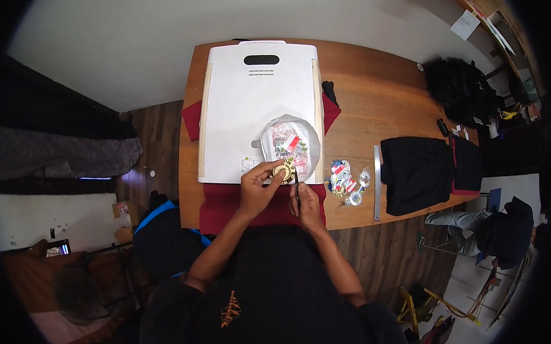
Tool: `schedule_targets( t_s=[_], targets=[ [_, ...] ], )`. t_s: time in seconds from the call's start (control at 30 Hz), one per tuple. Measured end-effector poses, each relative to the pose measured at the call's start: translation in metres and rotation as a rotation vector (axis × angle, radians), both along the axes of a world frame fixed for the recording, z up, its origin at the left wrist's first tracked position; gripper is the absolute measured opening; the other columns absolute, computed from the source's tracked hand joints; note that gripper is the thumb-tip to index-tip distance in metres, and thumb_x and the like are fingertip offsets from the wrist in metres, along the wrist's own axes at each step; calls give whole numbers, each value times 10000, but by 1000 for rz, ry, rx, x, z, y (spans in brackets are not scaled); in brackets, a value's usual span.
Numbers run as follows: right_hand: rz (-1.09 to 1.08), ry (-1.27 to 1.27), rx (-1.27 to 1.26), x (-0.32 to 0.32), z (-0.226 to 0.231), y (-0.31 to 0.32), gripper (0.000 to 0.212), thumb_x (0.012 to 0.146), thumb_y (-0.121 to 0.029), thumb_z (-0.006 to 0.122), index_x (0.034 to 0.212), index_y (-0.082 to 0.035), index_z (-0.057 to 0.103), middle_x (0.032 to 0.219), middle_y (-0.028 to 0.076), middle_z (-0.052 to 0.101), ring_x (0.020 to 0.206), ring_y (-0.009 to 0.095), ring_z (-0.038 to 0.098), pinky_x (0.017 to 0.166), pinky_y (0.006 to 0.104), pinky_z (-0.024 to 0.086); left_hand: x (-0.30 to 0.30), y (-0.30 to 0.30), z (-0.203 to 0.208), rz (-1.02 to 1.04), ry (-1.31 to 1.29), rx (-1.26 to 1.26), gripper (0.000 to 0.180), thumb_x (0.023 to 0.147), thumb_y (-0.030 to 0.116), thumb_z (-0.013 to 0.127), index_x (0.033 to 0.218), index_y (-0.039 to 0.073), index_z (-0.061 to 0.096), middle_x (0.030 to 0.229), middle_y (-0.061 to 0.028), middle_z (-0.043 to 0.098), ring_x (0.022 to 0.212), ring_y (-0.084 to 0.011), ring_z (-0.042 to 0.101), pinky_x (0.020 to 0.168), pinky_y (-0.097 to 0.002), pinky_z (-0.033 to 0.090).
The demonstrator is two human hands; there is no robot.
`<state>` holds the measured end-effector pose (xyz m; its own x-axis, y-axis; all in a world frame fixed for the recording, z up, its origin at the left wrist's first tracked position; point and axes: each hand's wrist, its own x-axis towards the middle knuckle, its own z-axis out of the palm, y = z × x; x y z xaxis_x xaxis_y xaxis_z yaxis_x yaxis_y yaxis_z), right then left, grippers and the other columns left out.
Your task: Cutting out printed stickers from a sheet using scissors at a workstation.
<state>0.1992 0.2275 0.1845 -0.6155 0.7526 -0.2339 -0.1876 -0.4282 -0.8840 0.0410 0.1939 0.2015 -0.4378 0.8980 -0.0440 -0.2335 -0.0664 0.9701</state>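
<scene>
Over the near edge of a large white panel (228, 122), my left hand (257, 185) pinches a round gold-and-black emblem (280, 173), which looks like a cut-out sticker or patch. My right hand (308, 204) is closed around a slim black cutting tool (297, 188) that looks like scissors, its tip against the emblem's right side. Just beyond both hands lies a round white bowl or opened bag (312, 150) with red, white and green printed scraps in it. Dark red cloth (244, 210) shows beneath the panel.
To the right on the wooden table (369, 96) are a pile of colourful cut-outs (342, 177), a steel ruler (377, 184) and folded black cloth (412, 177). A black bag (463, 87) sits at the far right. One person (504, 234) is at right, another (80, 295) at lower left.
</scene>
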Motion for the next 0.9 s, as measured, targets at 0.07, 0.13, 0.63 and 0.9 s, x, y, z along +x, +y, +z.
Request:
schedule_targets(
  t_s=[0.07,0.13,0.63,0.9],
  targets=[
    [0,2,-2,0,1,0,403,1096,-402,351,933,-65,500,515,-30,360,415,66,308,430,240,281,0,0,1,1,4,1,275,920,-36,672,1191,-79,648,1133,-137,682,1012,-159,677,854,-243,551],
    [1,4,-4,0,2,0,401,1096,-400,351,933,-65,500,515,-30,360,414,66,307,429,240,280,1,-1,0,3,6,-4,275,920,-36,671,1191,-80,648,1135,-140,681,1021,-162,675,860,-247,551],
    [-39,16,-52,1,-3,-1,377,1099,-380,353,960,-64,506,517,-22,365,421,68,330,431,240,298,1,1,4,53,-8,-7,206,924,-34,667,1125,-77,660,1089,-136,688,989,-166,685,836,-248,561],
    [-166,21,-15,-19,2,12,174,1054,-242,525,1032,-70,535,660,-69,445,542,27,375,483,202,300,9,8,4,126,-94,84,490,908,-47,670,1334,-22,430,1005,-84,639,960,-149,669,793,-252,561]
  ],
)
